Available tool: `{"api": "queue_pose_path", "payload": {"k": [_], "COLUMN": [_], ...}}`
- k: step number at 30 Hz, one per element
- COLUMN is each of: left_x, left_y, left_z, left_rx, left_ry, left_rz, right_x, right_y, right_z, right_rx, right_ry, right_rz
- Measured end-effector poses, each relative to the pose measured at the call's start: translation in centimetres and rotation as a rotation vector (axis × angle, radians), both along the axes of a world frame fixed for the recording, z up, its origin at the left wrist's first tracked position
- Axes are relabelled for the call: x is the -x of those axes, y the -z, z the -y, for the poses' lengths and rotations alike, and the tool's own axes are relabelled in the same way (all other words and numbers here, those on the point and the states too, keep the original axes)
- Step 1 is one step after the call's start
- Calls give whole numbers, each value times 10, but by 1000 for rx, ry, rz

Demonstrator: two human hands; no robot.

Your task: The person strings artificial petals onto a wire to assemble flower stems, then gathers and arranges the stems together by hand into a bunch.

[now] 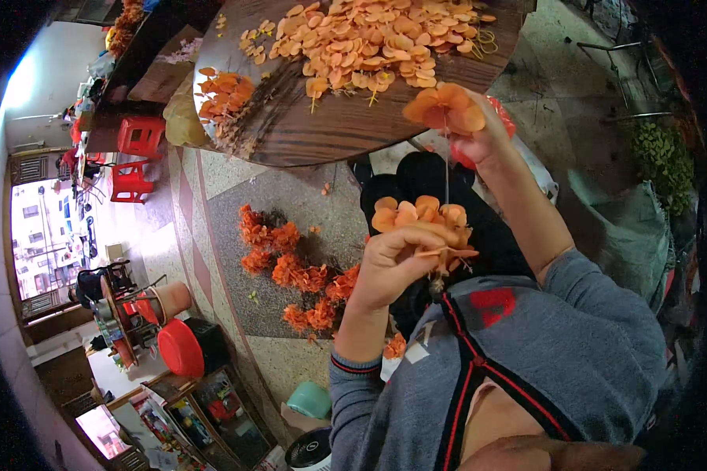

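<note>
**So, two hands, orange blooms, and one thin line between them!**

Up at the edge of the desk point(330, 140), the right hand point(481, 133) has a single flower point(446, 108) in a light pinch, its grip closed at the underside, though the petals mask some of the fingertips. Probably that's to leave those petals uncrushed. Straight below, the left hand point(397, 263) has its grip folded snugly around the lower part of a flower cluster point(420, 213), close to the chest, likely to steady it. And look at that thin line point(447, 169), pale and upright, spanning the gap; stem or wire, I can't tell. Holding one hand above the other seems to keep it straight.

Over on the desk, a big heap of orange petals point(385, 47) lies within easy reach, with a smaller bunch point(226, 93) beside brown stems point(251, 125). Down on the floor, finished-looking orange sprays point(294, 271) lie apart, perhaps to save desk room.
</note>
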State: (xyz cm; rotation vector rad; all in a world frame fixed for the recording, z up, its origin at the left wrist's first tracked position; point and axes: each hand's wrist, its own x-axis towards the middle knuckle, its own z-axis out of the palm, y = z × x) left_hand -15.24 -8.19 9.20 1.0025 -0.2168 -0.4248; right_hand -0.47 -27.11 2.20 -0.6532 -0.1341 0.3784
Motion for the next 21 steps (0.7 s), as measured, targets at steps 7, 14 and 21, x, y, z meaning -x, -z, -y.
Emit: {"api": "queue_pose_path", "payload": {"k": [7, 14, 21], "left_x": [-38, -62, -64], "left_y": [15, 18, 22], "left_z": [-12, 26, 28], "left_rx": [-55, -941, -848], "left_ry": [-373, -700, -635], "left_rz": [141, 821, 383], "right_x": [23, 29, 34], "right_y": [0, 14, 6], "right_z": [-17, -38, -46], "right_rx": [65, 41, -38], "right_ry": [26, -71, -119], "right_rz": [-327, -285, -335]}}
